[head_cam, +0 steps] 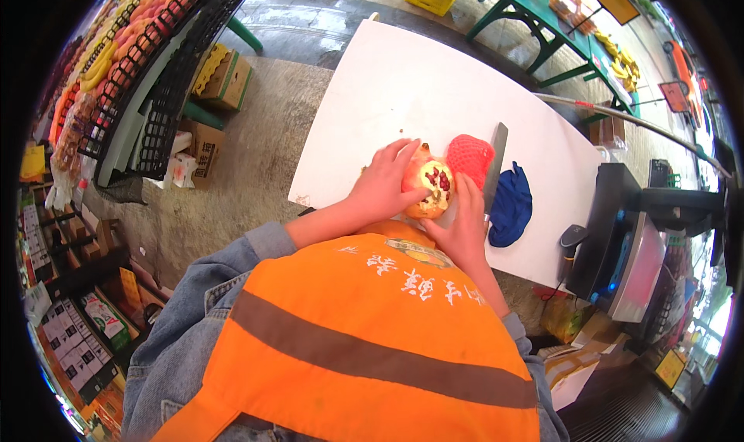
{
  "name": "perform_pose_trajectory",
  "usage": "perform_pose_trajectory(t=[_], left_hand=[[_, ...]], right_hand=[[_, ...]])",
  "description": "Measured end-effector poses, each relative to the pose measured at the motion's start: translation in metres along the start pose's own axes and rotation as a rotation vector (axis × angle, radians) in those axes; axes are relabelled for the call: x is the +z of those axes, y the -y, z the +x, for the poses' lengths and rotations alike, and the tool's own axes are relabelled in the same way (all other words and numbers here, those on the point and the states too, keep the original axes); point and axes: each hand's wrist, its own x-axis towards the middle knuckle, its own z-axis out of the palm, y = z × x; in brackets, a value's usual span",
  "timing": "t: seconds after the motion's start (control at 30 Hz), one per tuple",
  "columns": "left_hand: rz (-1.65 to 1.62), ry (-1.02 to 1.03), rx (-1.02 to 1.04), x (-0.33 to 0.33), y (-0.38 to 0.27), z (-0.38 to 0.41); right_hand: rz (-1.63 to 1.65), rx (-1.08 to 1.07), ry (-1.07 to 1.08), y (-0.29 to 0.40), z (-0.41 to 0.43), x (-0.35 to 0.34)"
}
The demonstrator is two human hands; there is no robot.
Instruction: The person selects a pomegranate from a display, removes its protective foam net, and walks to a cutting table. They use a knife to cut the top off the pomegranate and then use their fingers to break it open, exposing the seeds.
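A pomegranate (427, 177) rests on the white table (395, 75) near its front edge, with part of its rind gone and dark red seeds showing. My left hand (383, 180) grips its left side, the thumb on the opened face. Against or close beside its right side are the fingers of my right hand (465, 224); whether they press on it is unclear. Just beyond the right fingertips lies a pink foam fruit net (469, 157). Right of that is a knife with a broad blade (497, 151), its handle partly hidden, beside a crumpled blue cloth (511, 206).
A barcode scanner (572, 236) and a black-cased machine (616, 256) stand at the table's right end. Crates of fruit (136, 35) are at the left, above cardboard boxes (226, 84). A green table (558, 35) with bananas is beyond; a metal pole (633, 119) crosses the right.
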Motion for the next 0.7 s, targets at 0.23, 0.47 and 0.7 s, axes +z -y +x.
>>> perform_pose_trajectory(t=[0.23,0.47,0.7], left_hand=[[0.361,0.268,0.544,-0.021,-0.019,0.011],[0.701,0.321,0.749,-0.032,-0.034,0.013],[0.554,0.404,0.704,-0.042,-0.032,0.020]], right_hand=[[0.172,-0.143,0.069,-0.012,0.020,0.012],[0.198,-0.180,0.106,-0.004,0.026,0.012],[0.236,-0.188,0.149,-0.001,0.033,0.008]])
